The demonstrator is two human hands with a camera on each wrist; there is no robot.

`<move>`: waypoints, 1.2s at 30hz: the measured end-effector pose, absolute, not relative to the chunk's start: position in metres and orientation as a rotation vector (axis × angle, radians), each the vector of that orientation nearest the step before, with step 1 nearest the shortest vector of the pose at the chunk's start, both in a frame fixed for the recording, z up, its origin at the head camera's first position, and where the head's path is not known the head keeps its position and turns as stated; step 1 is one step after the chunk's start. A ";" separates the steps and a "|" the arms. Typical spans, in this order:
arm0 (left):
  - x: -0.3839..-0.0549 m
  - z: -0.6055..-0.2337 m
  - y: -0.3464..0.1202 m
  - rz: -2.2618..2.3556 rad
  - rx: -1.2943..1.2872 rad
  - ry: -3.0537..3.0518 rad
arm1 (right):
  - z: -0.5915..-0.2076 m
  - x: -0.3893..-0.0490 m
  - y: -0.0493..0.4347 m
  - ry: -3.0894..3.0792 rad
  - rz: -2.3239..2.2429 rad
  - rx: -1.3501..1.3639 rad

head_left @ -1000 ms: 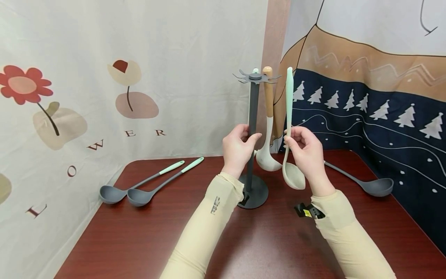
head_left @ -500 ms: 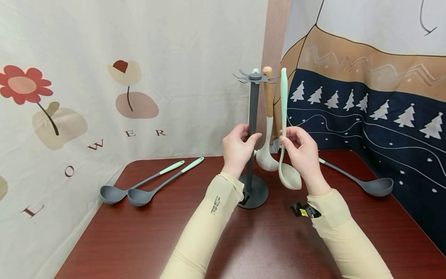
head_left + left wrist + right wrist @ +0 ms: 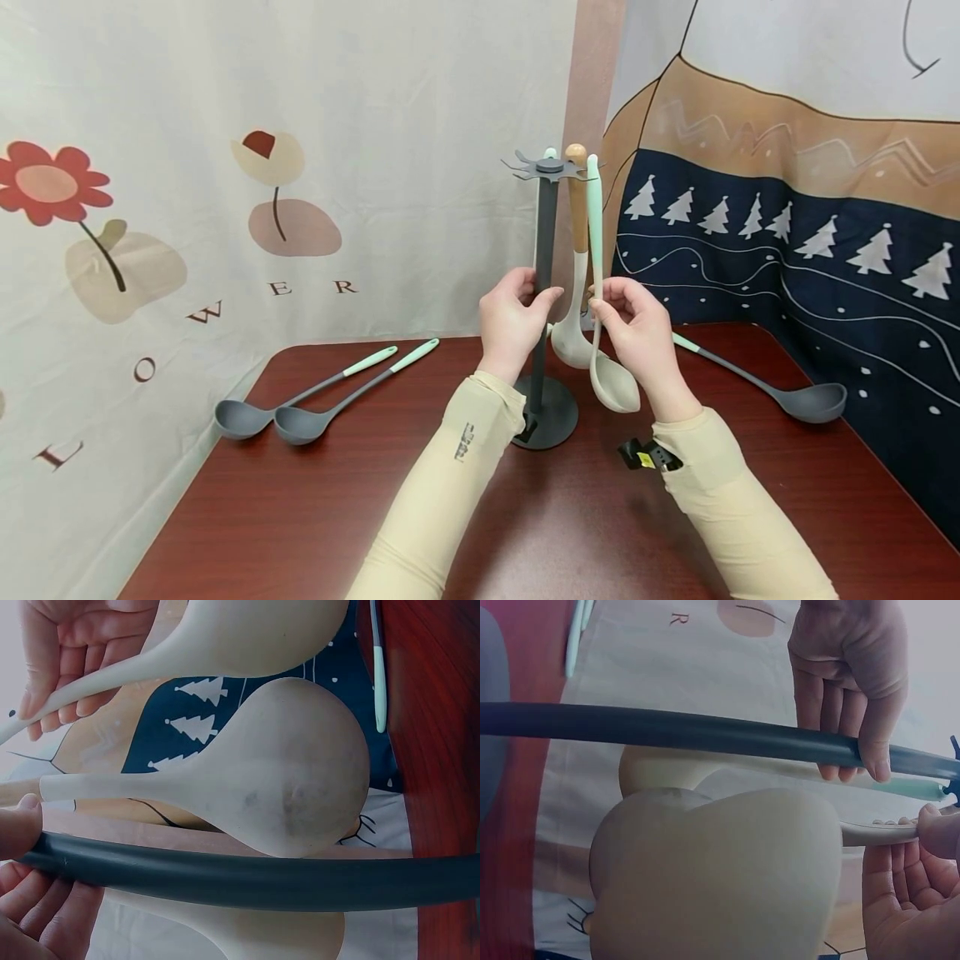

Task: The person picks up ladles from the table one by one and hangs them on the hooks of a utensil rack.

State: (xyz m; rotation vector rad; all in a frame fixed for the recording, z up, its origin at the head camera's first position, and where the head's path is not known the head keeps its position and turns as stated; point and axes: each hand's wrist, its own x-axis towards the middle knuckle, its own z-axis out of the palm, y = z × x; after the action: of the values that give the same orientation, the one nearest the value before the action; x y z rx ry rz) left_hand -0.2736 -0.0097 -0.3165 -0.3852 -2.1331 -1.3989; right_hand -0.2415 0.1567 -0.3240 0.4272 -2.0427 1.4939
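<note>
My left hand (image 3: 512,321) grips the post of a dark grey utensil rack (image 3: 547,225), thumb on one side and fingers on the other. Between thumb and fingers my right hand (image 3: 637,337) pinches the stem of a cream ladle (image 3: 615,385) with a mint green handle. It stands upright, its top beside the rack's right-hand hooks; I cannot tell whether it touches one. A wooden-handled ladle (image 3: 578,208) with a cream bowl (image 3: 292,772) hangs just left of it. Behind the post hangs another cream ladle (image 3: 660,766) with a mint green handle (image 3: 907,785), mostly hidden in the head view.
Two grey ladles with mint green handles, a rear one (image 3: 240,418) and a nearer one (image 3: 300,425), lie at the left of the reddish-brown table (image 3: 337,517). A similar grey ladle (image 3: 813,403) lies at the right. Printed curtains (image 3: 420,125) stand behind.
My right hand has carried the mint-handled cream ladle leftward to the rack, and its top has come down slightly. My left hand has stayed on the post.
</note>
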 end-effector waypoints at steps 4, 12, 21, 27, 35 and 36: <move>-0.273 -0.316 -0.010 -1.392 -0.390 -2.133 | -0.325 -0.241 0.154 -2.042 1.524 0.428; -0.273 -0.317 -0.009 -1.400 -0.391 -2.128 | -0.325 -0.241 0.153 -2.043 1.558 0.446; -0.274 -0.317 -0.010 -1.402 -0.400 -2.115 | -0.327 -0.241 0.156 -2.069 1.582 0.454; -0.274 -0.318 -0.010 -1.409 -0.399 -2.107 | -0.330 -0.243 0.162 -2.086 1.618 0.469; -0.273 -0.318 -0.009 -1.412 -0.395 -2.110 | -0.339 -0.243 0.175 -2.121 1.595 0.554; -0.272 -0.318 -0.009 -1.412 -0.395 -2.111 | -0.340 -0.243 0.177 -2.127 1.592 0.566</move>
State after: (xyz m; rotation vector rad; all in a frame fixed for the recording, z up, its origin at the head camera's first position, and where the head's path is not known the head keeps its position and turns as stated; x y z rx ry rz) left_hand -0.2725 -0.0093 -0.3176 -0.3949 -2.1115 -1.4121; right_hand -0.2433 0.1765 -0.3402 0.5662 -2.1265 1.5918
